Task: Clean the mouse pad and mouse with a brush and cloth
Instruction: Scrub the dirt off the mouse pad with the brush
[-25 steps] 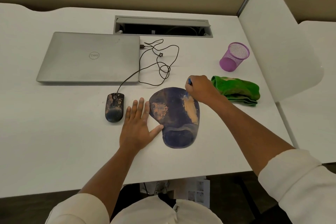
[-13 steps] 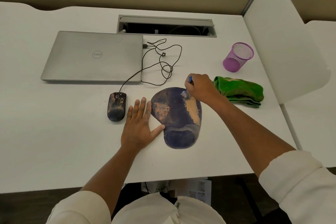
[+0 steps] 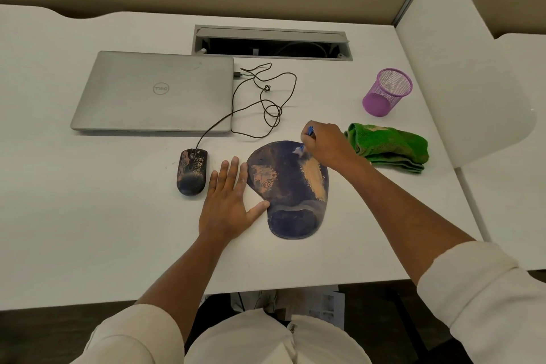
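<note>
White desk (image 3: 88,230), head view looking down. Far left-centre: closed silver laptop (image 3: 153,91) lying flat, lid logo facing up. A thin black cable (image 3: 263,97) plugs into the laptop's right edge, loops loosely on the desk and runs down to the mouse (image 3: 191,172). Mouse is dark, smeared with tan dust, sits just below the laptop's front edge and just left of the left hand (image 3: 227,204).

Left hand lies flat, palm down, fingers spread, gripping nothing; thumb tip touches the left edge of the mouse pad (image 3: 288,186), index finger right beside that edge.

Mouse pad is dark blue with a raised wrist rest at the near end, centre of desk. Tan dust patch on its left part, longer tan streak on its right part.

Right hand (image 3: 325,142) is closed around a small brush (image 3: 304,143); blue handle pokes out above the fingers, pale bristles touch the pad's upper right area, at the top of the tan streak.

Just right of that hand: folded green cloth (image 3: 390,146), dusty on top, untouched. Behind it, a purple mesh cup (image 3: 387,91), upright. Grey cable tray opening (image 3: 271,43) sits behind the laptop. White divider panel (image 3: 461,68) at far right.
</note>
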Tool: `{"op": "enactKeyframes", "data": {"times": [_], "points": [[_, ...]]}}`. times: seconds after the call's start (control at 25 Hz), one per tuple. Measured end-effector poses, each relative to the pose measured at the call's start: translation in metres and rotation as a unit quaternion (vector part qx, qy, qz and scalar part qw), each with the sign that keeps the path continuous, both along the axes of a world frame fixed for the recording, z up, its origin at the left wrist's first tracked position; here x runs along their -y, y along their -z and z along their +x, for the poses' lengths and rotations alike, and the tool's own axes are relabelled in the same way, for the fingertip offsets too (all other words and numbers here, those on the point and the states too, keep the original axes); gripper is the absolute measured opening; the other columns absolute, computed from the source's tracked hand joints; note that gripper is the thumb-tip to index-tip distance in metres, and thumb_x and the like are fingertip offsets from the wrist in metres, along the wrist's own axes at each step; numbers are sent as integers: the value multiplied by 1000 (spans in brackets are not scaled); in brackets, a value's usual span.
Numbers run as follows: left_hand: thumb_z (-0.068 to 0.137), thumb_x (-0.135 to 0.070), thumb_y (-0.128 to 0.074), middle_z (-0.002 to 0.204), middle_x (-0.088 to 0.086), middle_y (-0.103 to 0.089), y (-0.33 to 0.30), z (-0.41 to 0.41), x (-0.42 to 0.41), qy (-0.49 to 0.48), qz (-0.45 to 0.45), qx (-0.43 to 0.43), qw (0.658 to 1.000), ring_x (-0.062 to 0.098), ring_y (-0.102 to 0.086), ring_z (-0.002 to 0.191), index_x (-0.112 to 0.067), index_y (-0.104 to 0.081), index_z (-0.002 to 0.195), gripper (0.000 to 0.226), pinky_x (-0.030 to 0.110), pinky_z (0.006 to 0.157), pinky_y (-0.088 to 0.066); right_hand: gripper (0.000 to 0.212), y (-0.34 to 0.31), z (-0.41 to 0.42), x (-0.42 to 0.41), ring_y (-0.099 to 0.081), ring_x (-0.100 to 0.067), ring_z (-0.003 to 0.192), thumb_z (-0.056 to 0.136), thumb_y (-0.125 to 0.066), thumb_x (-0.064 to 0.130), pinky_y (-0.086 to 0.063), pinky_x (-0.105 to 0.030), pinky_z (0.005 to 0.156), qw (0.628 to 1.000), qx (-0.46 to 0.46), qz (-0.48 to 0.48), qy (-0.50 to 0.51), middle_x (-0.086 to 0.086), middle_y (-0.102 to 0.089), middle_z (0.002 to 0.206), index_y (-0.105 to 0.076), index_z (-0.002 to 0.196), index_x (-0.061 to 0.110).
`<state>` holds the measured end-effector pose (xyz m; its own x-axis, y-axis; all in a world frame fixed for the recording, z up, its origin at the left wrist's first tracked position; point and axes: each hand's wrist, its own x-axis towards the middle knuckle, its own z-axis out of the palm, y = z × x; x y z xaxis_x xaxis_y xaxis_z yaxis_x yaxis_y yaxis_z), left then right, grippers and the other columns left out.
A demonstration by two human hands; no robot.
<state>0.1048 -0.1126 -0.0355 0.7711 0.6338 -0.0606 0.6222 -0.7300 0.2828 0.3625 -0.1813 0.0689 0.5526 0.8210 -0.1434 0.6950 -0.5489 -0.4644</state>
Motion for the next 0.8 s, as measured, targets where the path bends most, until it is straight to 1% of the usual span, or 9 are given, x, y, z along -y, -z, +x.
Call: {"op": "enactKeyframes", "data": {"times": [0.12, 0.2, 0.28, 0.36, 0.48, 0.56, 0.68, 0.8], "points": [[86, -88, -20, 171, 3, 13, 0, 0, 0, 0, 1, -6, 1000, 22, 18, 156, -21, 3, 164, 106, 45, 128, 2, 20, 5, -3, 5, -64, -30, 82, 94, -47, 17, -52, -43, 71, 999, 0, -40, -22, -12, -69, 85, -65, 93, 8], [86, -88, -20, 171, 3, 13, 0, 0, 0, 0, 2, -8, 1000, 22, 18, 156, -21, 3, 164, 105, 45, 128, 2, 20, 2, 1, 5, -64, -28, 80, 95, -47, 20, -52, -43, 72, 1000, 1, -26, -11, -11, -69, 86, -65, 92, 11], [86, -88, -20, 171, 3, 13, 0, 1, 0, 0, 1, -10, 1000, 22, 18, 156, -21, 4, 164, 105, 45, 128, 2, 19, -1, 9, 4, -64, -27, 81, 97, -47, 25, -54, -43, 73, 1000, -10, 9, 26, -11, -70, 88, -63, 93, 15], [85, -88, -19, 171, 3, 14, -1, 0, 0, 0, 1, -12, 1000, 22, 19, 156, -21, 5, 163, 106, 45, 128, 2, 18, -1, 15, 6, -64, -27, 81, 97, -47, 24, -55, -43, 74, 999, -23, 4, 41, -10, -71, 88, -62, 91, 16], [85, -89, -16, 171, 3, 15, -2, 0, 0, 1, 1, -13, 1000, 21, 20, 156, -20, 6, 163, 106, 45, 128, 2, 18, 5, 18, 12, -64, -25, 77, 93, -48, 20, -51, -38, 68, 998, -26, -41, 25, -5, -70, 80, -64, 85, 14], [85, -88, -17, 171, 3, 13, -2, 0, 1, 2, 2, -10, 1000, 21, 19, 156, -20, 4, 164, 106, 44, 128, 3, 18, 4, 20, 12, -64, -24, 74, 93, -48, 20, -50, -37, 66, 998, -33, -30, 32, -3, -70, 78, -63, 85, 15], [86, -88, -20, 171, 3, 12, -2, 0, 1, 3, 3, -6, 1000, 22, 18, 156, -20, 3, 164, 106, 44, 128, 3, 18, 0, 22, 7, -66, -24, 77, 96, -49, 21, -53, -39, 70, 998, -49, 9, 41, -5, -72, 83, -64, 91, 14], [87, -87, -23, 171, 3, 12, -2, 0, 1, 2, 1, -5, 1000, 22, 17, 156, -19, 2, 164, 105, 44, 128, 3, 16, 2, 22, 8, -66, -23, 79, 95, -48, 20, -53, -39, 72, 998, -41, -33, 24, -4, -71, 81, -62, 87, 16]]}}
